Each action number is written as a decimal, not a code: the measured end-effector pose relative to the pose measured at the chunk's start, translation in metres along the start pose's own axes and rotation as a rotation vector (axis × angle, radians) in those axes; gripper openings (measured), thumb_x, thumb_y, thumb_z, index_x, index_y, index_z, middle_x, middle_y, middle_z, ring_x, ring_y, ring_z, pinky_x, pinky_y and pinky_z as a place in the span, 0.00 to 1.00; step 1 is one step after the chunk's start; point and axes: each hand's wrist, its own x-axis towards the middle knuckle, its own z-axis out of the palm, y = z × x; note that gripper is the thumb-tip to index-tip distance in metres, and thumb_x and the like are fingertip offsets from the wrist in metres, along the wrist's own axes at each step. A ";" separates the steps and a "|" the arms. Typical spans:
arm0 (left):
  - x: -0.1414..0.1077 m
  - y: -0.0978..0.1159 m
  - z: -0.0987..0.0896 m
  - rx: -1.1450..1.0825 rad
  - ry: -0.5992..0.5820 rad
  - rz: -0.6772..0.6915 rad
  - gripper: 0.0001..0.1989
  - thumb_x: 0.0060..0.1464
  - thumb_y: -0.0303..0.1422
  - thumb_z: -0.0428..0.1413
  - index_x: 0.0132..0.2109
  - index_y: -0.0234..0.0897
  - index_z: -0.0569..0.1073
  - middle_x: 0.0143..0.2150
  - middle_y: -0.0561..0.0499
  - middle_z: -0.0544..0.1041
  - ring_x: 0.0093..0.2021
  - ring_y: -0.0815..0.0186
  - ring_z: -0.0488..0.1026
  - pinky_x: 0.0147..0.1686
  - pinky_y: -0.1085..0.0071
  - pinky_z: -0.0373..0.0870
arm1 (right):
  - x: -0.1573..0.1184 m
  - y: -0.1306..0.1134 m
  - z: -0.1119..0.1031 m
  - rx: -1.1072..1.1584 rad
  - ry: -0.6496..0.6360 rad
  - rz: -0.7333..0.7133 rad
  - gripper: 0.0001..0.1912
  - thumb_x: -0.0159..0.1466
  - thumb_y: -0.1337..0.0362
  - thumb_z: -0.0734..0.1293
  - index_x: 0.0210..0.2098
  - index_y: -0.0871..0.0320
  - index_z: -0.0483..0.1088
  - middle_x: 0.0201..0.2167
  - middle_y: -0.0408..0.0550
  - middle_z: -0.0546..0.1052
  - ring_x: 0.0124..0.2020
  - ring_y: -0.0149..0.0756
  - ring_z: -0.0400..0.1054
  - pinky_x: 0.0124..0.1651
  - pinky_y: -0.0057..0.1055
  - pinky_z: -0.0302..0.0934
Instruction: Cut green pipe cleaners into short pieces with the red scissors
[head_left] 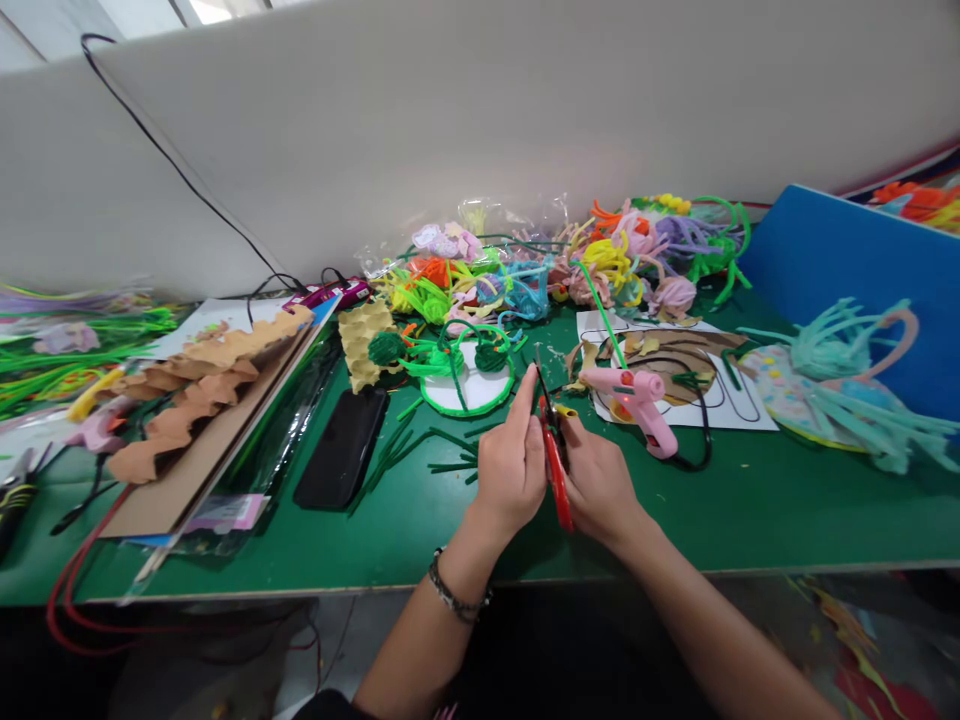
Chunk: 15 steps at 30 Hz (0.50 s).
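Observation:
My right hand (604, 478) is wrapped round red-handled scissors (557, 465), their dark blades pointing away from me. Close against the left side of the scissors is my left hand (514, 470), index finger extended and the others pressed together; whatever they grip is hidden. A small yellowish piece (566, 410) shows by the right fingertips. Just beyond my hands lies a white disc edged in green (469, 392), bearing fuzzy green pipe-cleaner shapes. Cut green pipe-cleaner pieces (454, 465) are scattered left of my hands.
A pink glue gun (636, 400) with a green stick rests on a white sheet (754, 410) at right. At left are a black phone (341, 450) and cardboard (169, 495). Colourful pipe-cleaner bundles (607, 260) line the wall; a blue board (847, 260) stands at right.

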 end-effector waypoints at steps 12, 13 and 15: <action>0.003 0.001 -0.003 0.170 0.027 0.157 0.24 0.59 0.31 0.34 0.53 0.17 0.61 0.17 0.50 0.71 0.16 0.71 0.64 0.20 0.77 0.61 | 0.002 0.001 -0.002 -0.139 -0.057 -0.056 0.16 0.62 0.63 0.45 0.33 0.61 0.60 0.20 0.50 0.72 0.17 0.36 0.64 0.21 0.29 0.49; 0.003 0.000 -0.003 0.178 0.023 0.158 0.24 0.59 0.31 0.34 0.53 0.17 0.61 0.16 0.50 0.71 0.16 0.71 0.64 0.20 0.77 0.61 | 0.002 0.000 -0.003 -0.140 -0.067 -0.047 0.16 0.62 0.63 0.45 0.33 0.61 0.60 0.20 0.50 0.72 0.17 0.36 0.64 0.21 0.29 0.48; 0.003 -0.001 -0.003 0.188 0.013 0.156 0.24 0.59 0.32 0.34 0.53 0.17 0.61 0.17 0.50 0.71 0.15 0.72 0.63 0.19 0.77 0.60 | 0.002 0.000 -0.003 -0.133 -0.086 -0.026 0.16 0.62 0.62 0.45 0.33 0.61 0.60 0.18 0.50 0.72 0.16 0.37 0.65 0.20 0.28 0.48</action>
